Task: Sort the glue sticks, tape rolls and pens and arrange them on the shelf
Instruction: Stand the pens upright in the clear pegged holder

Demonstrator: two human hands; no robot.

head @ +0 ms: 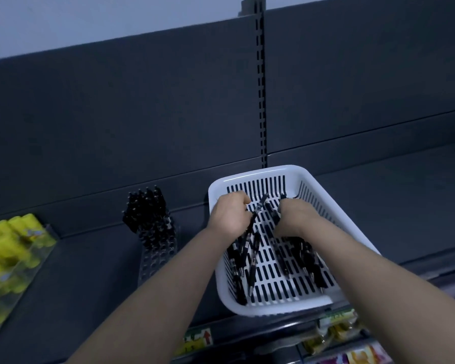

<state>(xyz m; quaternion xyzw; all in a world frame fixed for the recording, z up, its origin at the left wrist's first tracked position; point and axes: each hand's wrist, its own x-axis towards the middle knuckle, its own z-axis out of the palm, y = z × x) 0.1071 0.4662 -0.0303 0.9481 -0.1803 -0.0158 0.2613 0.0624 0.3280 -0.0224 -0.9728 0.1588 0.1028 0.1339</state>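
A: Both your hands are down in the white basket (304, 177), which sits at the shelf's (378, 195) front edge. Your left hand (230, 215) has its grip pinched on a black pen (256, 210); your right hand (297, 219) is curled over more pens, though I cannot tell whether it has closed on any.

B: What's the risk?

A: That pinched pen is angled up across the loose pens (247, 258) lying in the basket. Lift carelessly and it could drag a neighbour out over the rim and off the front edge, I reckon.

B: And the basket itself?

A: Its near corner looks close to the edge, so pressing down might tip it.

B: Where do the pens go?

A: Probably the pen rack (155, 248), just left of the basket, its back rows full. Your left forearm crosses that route. Further left, yellow glue sticks (13, 240) sit in a clear tray (41, 254). No tape rolls visible.
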